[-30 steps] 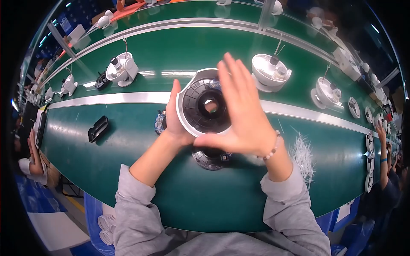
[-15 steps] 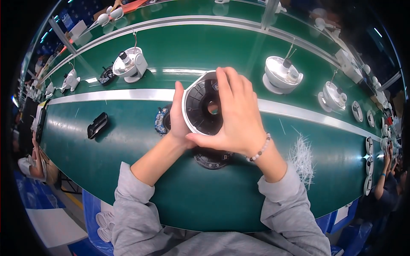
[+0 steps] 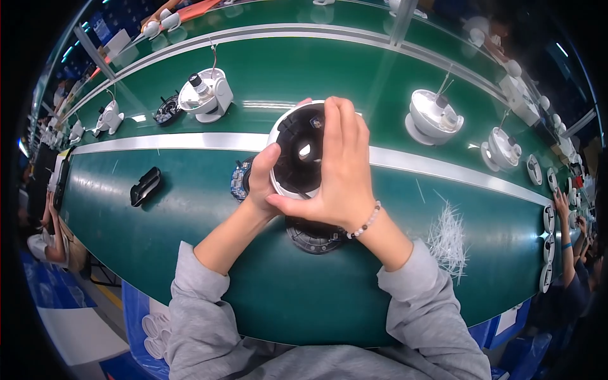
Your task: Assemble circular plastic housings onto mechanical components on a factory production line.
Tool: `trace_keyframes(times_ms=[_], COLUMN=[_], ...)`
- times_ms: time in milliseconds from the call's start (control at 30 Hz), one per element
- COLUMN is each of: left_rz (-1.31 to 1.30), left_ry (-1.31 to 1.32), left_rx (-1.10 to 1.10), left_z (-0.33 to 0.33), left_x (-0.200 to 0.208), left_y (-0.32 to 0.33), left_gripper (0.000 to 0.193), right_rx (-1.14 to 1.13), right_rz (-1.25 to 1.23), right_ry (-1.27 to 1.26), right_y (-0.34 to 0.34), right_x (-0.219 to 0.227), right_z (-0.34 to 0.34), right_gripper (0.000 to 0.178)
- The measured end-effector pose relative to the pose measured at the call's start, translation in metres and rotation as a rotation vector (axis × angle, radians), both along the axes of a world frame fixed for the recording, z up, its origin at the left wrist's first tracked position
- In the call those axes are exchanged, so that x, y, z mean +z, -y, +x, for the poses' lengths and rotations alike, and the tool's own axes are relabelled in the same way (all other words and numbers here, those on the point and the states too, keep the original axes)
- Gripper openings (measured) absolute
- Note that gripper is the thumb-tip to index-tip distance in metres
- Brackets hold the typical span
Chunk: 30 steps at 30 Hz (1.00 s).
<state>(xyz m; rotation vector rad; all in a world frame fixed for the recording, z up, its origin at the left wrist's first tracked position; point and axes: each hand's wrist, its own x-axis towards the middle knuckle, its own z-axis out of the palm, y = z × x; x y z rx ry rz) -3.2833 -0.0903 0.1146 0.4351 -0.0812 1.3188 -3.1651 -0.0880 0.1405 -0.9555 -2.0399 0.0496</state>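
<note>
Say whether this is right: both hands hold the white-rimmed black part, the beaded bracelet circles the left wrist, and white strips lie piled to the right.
No: the head view shows the beaded bracelet circling the wrist of the right hand, not the left hand. Both hold the white-rimmed black part, and white strips lie piled to the right.

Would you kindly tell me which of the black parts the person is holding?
The white-rimmed round part, gripped between the left hand and right hand; the lower round part and the elongated part lie on the green bench.
</note>
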Motion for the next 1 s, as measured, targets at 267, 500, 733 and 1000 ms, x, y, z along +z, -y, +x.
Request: trace_keyframes(times_ms=[267, 500, 733, 1000], left_rz=[0.073, -0.288, -0.493, 0.013], left_ry=[-0.373, -0.603, -0.693, -1.769], left_rx=[-0.059, -0.024, 0.331, 0.754], left_z=[-0.022, -0.024, -0.007, -0.047], left_x=[0.003, 0.012, -0.055, 0.008], left_y=[-0.006, -0.083, -0.207, -0.169], left_gripper=[0.057, 0.032, 0.017, 0.048], right_rx=[0.009, -0.095, -0.049, 0.081], right_rz=[-0.057, 0.119, 0.325, 0.347], right_ry=[0.029, -0.037, -0.180, -0.173], right_y=[-0.001, -0.034, -0.028, 0.001], right_x=[0.000, 0.003, 0.035, 0.062], right_z=[-0.008, 0.003, 0.003, -0.017], right_gripper=[0.112, 0.103, 0.076, 0.058])
